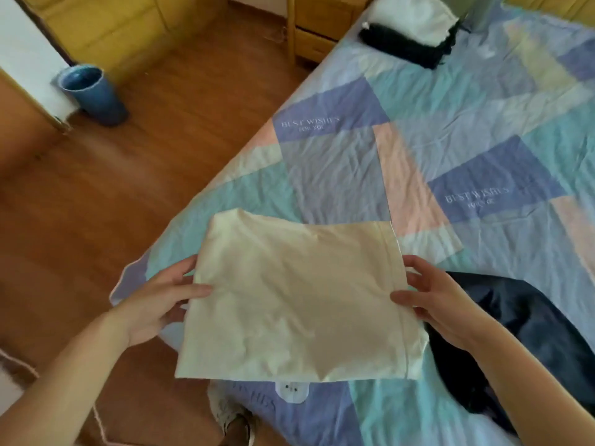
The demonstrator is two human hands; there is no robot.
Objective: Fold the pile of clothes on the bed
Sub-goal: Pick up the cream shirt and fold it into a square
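Over the near corner of the bed [450, 149] both hands hold a folded cream cloth [296, 300] flat. Left hand [157, 304] pinches its left edge, thumb on top. Right hand [441, 304] pinches its right hemmed edge the same way. Just beside the right hand lies a dark garment [531, 333]. Far up the bed rest folded black [405, 48] and white [415, 17] clothes. On the floor stands a blue bin [93, 91].

cream garment [299, 300] | pastel patchwork bedsheet [467, 130] | blue bin [93, 93]
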